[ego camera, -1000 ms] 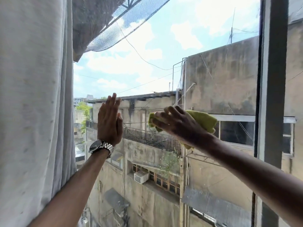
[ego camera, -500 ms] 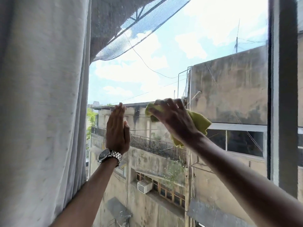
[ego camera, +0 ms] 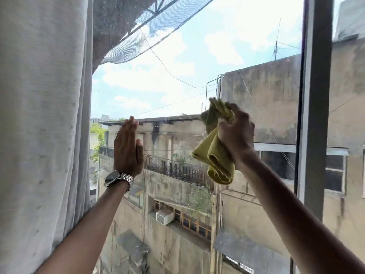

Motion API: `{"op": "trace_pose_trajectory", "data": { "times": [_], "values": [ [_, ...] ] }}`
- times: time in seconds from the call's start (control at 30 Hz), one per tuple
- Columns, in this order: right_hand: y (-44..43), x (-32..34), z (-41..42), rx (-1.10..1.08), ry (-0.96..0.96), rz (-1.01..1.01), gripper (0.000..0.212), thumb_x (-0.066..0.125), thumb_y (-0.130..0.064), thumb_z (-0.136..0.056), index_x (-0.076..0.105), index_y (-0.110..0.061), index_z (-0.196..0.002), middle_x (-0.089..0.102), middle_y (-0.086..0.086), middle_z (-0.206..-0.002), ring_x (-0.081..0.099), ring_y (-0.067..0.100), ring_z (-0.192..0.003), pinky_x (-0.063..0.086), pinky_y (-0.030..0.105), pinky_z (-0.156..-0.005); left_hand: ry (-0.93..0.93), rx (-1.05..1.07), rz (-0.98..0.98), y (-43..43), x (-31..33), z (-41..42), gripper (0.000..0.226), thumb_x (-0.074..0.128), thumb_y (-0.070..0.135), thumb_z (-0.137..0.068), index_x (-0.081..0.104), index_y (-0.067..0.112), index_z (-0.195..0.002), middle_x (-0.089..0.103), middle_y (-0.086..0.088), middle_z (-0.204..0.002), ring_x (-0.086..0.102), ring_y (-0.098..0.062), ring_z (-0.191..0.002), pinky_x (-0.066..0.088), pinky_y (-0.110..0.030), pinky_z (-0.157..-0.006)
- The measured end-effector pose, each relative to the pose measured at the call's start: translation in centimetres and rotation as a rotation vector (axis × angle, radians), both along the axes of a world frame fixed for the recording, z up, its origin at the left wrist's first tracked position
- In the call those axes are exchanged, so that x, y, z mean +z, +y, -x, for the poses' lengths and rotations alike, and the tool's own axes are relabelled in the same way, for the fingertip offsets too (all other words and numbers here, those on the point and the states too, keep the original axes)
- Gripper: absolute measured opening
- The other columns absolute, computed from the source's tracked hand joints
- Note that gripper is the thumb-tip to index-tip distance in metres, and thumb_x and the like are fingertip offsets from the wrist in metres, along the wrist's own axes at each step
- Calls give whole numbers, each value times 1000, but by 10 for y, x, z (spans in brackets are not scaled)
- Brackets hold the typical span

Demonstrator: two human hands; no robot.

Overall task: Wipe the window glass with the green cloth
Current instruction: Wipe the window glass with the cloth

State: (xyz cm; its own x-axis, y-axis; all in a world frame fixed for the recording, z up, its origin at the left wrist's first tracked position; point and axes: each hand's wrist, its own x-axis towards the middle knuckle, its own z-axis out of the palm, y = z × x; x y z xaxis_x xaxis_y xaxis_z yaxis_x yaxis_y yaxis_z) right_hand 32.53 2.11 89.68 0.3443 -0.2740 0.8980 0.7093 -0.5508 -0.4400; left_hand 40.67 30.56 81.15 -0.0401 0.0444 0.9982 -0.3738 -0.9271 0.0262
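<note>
The window glass (ego camera: 197,62) fills the middle of the view, with sky and concrete buildings behind it. My right hand (ego camera: 236,131) is raised against the pane and grips the green cloth (ego camera: 215,163). The cloth is bunched in my fist and its folded end hangs down below my palm. My left hand (ego camera: 127,149) is flat on the glass to the left, fingers straight and together, pointing up. A metal wristwatch (ego camera: 118,178) sits on that wrist.
A pale grey curtain (ego camera: 43,125) hangs along the left side, right beside my left arm. A dark vertical window frame (ego camera: 316,107) bounds the pane on the right, just past my right forearm.
My right hand has swung to the right and turned upright, so the cloth now hangs down instead of lying spread under my fingers. My left hand stays pressed on the glass.
</note>
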Motion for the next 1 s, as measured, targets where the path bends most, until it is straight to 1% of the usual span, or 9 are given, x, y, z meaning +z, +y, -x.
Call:
{"op": "trace_pose_trajectory", "data": {
  "times": [0.07, 0.13, 0.27, 0.37, 0.5, 0.6, 0.77, 0.87, 1.0],
  "values": [
    [-6, -1, 8, -235, -267, -214, 42, 53, -9, -97, 56, -13, -139, 58, 17, -124, 58, 17, -98, 36, -1, -69, -2, 1, 0, 0, 0, 0, 56, 31, 22, -100, 42, -3, -150, 40, -21, -161, 36, -32, -152, 35, -52, -123],
    [5, -10, 6, -338, -434, -138, 48, 53, -15, -98, 49, -8, -146, 52, 23, -131, 52, 22, -111, 37, 3, -84, -8, 4, -6, 0, 0, 0, 56, 32, 21, -100, 42, -3, -150, 40, -20, -161, 36, -33, -152, 34, -50, -124],
    [26, -43, -29, -539, -138, 472, 74, 44, -57, -100, 27, -13, -158, 43, 23, -146, 46, 32, -121, 44, 42, -93, -2, 4, -1, 1, -1, -3, 55, 32, 22, -102, 40, 0, -152, 38, -18, -162, 34, -31, -153, 31, -46, -127],
    [11, -57, -49, -715, -169, 583, 82, 32, -66, -99, 29, -8, -157, 44, 20, -151, 48, 34, -126, 39, 45, -97, -5, 4, -8, 2, -1, -5, 55, 31, 23, -103, 40, 2, -152, 37, -17, -163, 32, -29, -155, 30, -44, -127],
    [6, -59, -60, -692, -196, 531, 90, 29, -66, -99, 22, 4, -156, 22, 25, -163, 21, 37, -151, 18, 51, -124, 2, 7, 1, 0, 0, -2, 54, 32, 22, -102, 39, 2, -153, 37, -16, -164, 31, -28, -155, 24, -37, -130],
    [15, -39, -61, -665, -197, 490, 96, 35, -68, -98, 19, 7, -155, 17, 30, -162, 13, 39, -152, 11, 50, -126, -2, 6, 2, -1, -1, 1, 54, 32, 21, -102, 40, 1, -152, 37, -17, -163, 31, -28, -155, 19, -30, -130],
    [61, 6, -75, -636, -257, 386, 84, 28, -65, -102, 24, -2, -157, 22, 28, -161, 18, 41, -151, 18, 54, -124, -59, 14, 56, 1, -4, -4, 51, 36, 17, -102, 45, 4, -150, 43, -12, -160, 37, -24, -151, 27, -34, -127],
    [100, -5, -82, -556, -348, 527, 76, 30, -58, -103, 25, -5, -157, 22, 25, -163, 16, 38, -152, 18, 53, -124, -80, -36, 139, 0, -3, -6, 47, 40, 7, -101, 45, -1, -147, 47, -17, -155, 41, -25, -146, 26, -28, -125],
    [119, -128, -69, -378, -363, 882, 73, 44, -44, -100, 23, -6, -158, 16, 20, -165, 9, 35, -154, 12, 49, -126, 8, -65, 261, -2, -7, 21, 40, 39, -5, -101, 51, -9, -139, 58, -25, -140, 54, -37, -132, 39, -41, -118]
  ]
}}
